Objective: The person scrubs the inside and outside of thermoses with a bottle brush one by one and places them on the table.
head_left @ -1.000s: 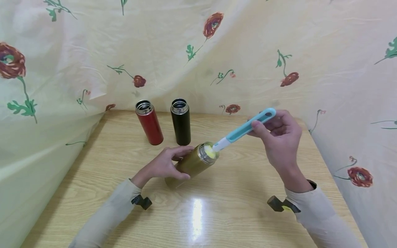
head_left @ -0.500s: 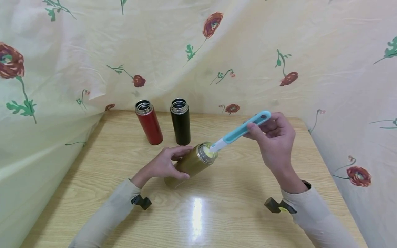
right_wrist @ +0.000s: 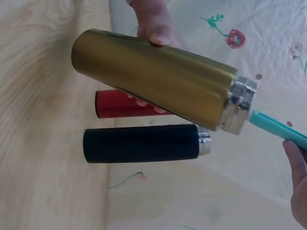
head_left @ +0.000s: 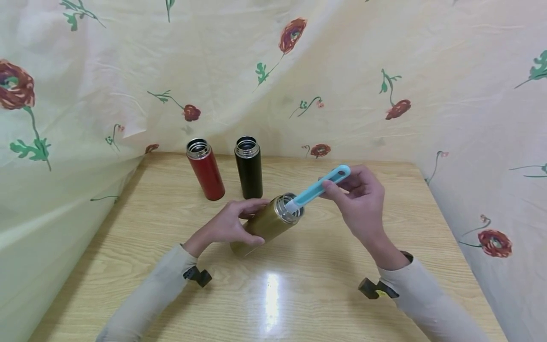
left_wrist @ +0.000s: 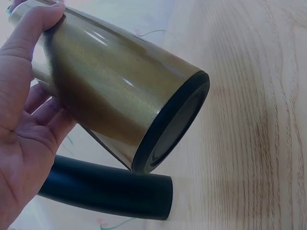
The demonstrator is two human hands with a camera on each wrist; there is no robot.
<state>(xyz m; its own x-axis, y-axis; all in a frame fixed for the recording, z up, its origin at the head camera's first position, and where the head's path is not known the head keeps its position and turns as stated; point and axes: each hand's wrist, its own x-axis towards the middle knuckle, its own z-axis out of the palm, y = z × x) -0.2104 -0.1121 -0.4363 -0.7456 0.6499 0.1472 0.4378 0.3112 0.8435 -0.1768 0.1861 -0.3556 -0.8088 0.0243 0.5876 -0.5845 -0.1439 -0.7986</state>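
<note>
My left hand (head_left: 228,225) grips a gold flask (head_left: 265,225), tilted above the table with its steel mouth toward my right hand. In the left wrist view the gold flask (left_wrist: 120,100) shows its dark base, with my left hand (left_wrist: 24,129) wrapped round it. My right hand (head_left: 356,197) pinches the light blue handle of a bottle brush (head_left: 318,187). The brush head is down inside the flask's mouth, out of sight. The right wrist view shows the gold flask (right_wrist: 153,79) and the brush handle (right_wrist: 276,127) leaving its mouth.
A red flask (head_left: 205,168) and a black flask (head_left: 249,166) stand open at the back of the wooden table (head_left: 299,294). Floral cloth (head_left: 342,71) hangs behind and along both sides of the table.
My right hand has pushed the brush down and left into the gold flask. The yellow brush head, visible at the mouth before, is now inside. The left hand holds steady.
</note>
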